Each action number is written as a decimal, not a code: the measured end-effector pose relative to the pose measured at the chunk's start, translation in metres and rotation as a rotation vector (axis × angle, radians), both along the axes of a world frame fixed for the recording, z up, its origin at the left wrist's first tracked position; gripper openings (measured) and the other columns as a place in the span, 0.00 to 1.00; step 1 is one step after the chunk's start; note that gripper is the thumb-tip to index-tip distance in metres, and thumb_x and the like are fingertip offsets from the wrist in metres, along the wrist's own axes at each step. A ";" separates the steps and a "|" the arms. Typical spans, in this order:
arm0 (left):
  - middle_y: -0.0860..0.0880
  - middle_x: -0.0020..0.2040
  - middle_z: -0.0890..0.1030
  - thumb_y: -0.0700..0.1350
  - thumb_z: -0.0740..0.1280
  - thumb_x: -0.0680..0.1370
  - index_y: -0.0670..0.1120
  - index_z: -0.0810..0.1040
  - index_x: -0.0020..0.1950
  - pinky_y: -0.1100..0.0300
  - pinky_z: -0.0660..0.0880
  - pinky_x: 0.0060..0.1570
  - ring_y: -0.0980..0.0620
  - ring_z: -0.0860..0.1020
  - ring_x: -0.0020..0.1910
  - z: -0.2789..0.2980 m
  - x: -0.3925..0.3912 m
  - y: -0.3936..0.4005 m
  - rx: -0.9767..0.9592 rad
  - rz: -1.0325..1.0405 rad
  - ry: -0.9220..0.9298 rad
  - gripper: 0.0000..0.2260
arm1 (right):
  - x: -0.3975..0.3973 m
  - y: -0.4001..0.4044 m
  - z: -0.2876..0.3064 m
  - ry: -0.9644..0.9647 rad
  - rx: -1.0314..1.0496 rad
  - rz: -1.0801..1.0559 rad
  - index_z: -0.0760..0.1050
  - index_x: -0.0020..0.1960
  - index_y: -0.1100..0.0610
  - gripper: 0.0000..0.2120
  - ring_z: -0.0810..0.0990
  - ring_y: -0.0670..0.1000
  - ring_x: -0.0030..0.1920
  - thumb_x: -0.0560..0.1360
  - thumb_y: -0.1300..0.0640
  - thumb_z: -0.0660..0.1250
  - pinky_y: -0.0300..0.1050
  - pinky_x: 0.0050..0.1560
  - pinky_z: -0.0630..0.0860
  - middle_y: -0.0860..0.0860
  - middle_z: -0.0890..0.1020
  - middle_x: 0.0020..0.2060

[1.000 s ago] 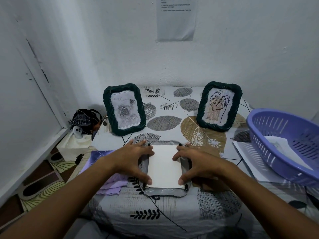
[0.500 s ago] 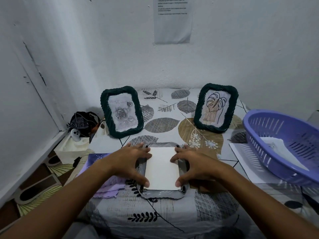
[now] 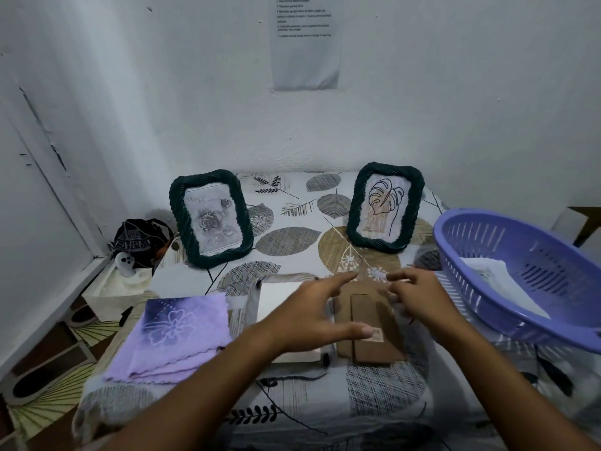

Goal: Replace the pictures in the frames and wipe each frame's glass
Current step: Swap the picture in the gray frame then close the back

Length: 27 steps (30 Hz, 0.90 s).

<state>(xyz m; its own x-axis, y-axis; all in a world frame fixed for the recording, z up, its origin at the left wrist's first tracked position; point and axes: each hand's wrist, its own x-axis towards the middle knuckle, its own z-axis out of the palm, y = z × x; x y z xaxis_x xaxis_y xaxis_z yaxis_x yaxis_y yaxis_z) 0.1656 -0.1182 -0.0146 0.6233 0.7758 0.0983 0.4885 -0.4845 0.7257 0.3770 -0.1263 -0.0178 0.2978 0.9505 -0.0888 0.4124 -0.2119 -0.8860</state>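
Two green rope-edged frames stand at the back of the table: the left frame (image 3: 211, 219) shows a grey rose picture, the right frame (image 3: 385, 206) a leaf drawing. A third frame (image 3: 252, 307) lies face down near the front with a white sheet (image 3: 276, 299) on it. A brown cardboard backing board (image 3: 374, 336) lies flat just right of it. My left hand (image 3: 312, 315) hovers with its fingers spread over the white sheet and the board's left edge. My right hand (image 3: 419, 297) has loosely bent fingers at the board's top right corner and holds nothing. A purple cloth (image 3: 175, 330) lies at the left.
A purple plastic basket (image 3: 533, 288) with white paper (image 3: 487, 275) inside stands at the right, overhanging the table. A black bag (image 3: 140, 237) sits on the floor at the left by the wall. The table's front edge is close to me.
Both hands have left the sides of the white sheet and moved right, over the brown backing board. The purple cloth is now uncovered.
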 end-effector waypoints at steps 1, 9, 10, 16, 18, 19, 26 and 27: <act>0.51 0.72 0.69 0.65 0.72 0.68 0.61 0.57 0.76 0.54 0.71 0.65 0.55 0.69 0.68 -0.002 0.009 -0.001 -0.020 0.000 -0.010 0.41 | 0.005 -0.004 -0.003 0.043 -0.024 -0.021 0.78 0.57 0.59 0.11 0.76 0.51 0.38 0.75 0.64 0.64 0.45 0.37 0.71 0.53 0.80 0.40; 0.54 0.72 0.68 0.65 0.74 0.65 0.67 0.52 0.75 0.57 0.74 0.63 0.58 0.71 0.66 -0.022 0.035 -0.005 -0.189 0.010 -0.150 0.45 | 0.011 -0.023 -0.003 0.385 -0.134 -0.051 0.72 0.65 0.59 0.16 0.75 0.54 0.41 0.78 0.65 0.59 0.42 0.33 0.69 0.67 0.81 0.52; 0.54 0.72 0.69 0.64 0.75 0.65 0.66 0.52 0.75 0.60 0.74 0.62 0.59 0.71 0.65 -0.024 0.036 -0.006 -0.195 0.018 -0.174 0.45 | 0.011 -0.023 -0.003 0.403 -0.145 -0.054 0.72 0.64 0.59 0.16 0.76 0.55 0.43 0.78 0.66 0.60 0.42 0.34 0.70 0.66 0.80 0.53; 0.61 0.69 0.64 0.57 0.78 0.66 0.67 0.56 0.73 0.61 0.70 0.65 0.58 0.69 0.67 -0.023 0.043 -0.011 -0.201 0.061 -0.300 0.43 | 0.015 -0.021 -0.006 0.609 -0.094 -0.126 0.72 0.58 0.62 0.16 0.81 0.57 0.47 0.73 0.74 0.61 0.45 0.41 0.78 0.63 0.81 0.50; 0.64 0.67 0.63 0.57 0.78 0.66 0.72 0.57 0.69 0.60 0.72 0.64 0.56 0.69 0.68 -0.023 0.044 -0.011 -0.226 0.071 -0.326 0.40 | 0.016 -0.021 -0.007 0.651 -0.072 -0.143 0.72 0.59 0.60 0.20 0.80 0.58 0.49 0.71 0.76 0.62 0.46 0.41 0.77 0.60 0.80 0.50; 0.65 0.66 0.63 0.59 0.78 0.65 0.74 0.58 0.67 0.60 0.73 0.62 0.56 0.70 0.68 -0.023 0.044 -0.010 -0.241 0.079 -0.338 0.39 | 0.017 -0.021 -0.007 0.664 -0.066 -0.147 0.73 0.58 0.60 0.20 0.80 0.59 0.49 0.71 0.77 0.63 0.46 0.40 0.77 0.60 0.80 0.50; 0.55 0.76 0.62 0.62 0.75 0.64 0.67 0.59 0.72 0.59 0.75 0.60 0.52 0.72 0.68 -0.020 0.039 -0.005 -0.305 0.038 -0.371 0.40 | 0.021 -0.019 -0.004 0.461 -0.147 -0.023 0.75 0.59 0.57 0.20 0.83 0.59 0.43 0.71 0.73 0.65 0.48 0.34 0.79 0.61 0.83 0.47; 0.54 0.76 0.62 0.62 0.75 0.65 0.65 0.59 0.73 0.57 0.74 0.62 0.51 0.71 0.68 -0.018 0.038 -0.004 -0.306 0.029 -0.360 0.40 | 0.024 -0.018 -0.003 0.442 -0.148 -0.027 0.74 0.62 0.57 0.21 0.83 0.59 0.43 0.72 0.73 0.66 0.47 0.34 0.78 0.60 0.82 0.47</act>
<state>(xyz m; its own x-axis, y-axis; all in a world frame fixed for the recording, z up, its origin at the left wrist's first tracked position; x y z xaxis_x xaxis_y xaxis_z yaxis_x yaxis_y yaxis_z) 0.2031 -0.1220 -0.0322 0.5695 0.8192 0.0681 0.1897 -0.2116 0.9588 0.4005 -0.1444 -0.0208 0.2250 0.9106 -0.3467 -0.0052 -0.3547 -0.9350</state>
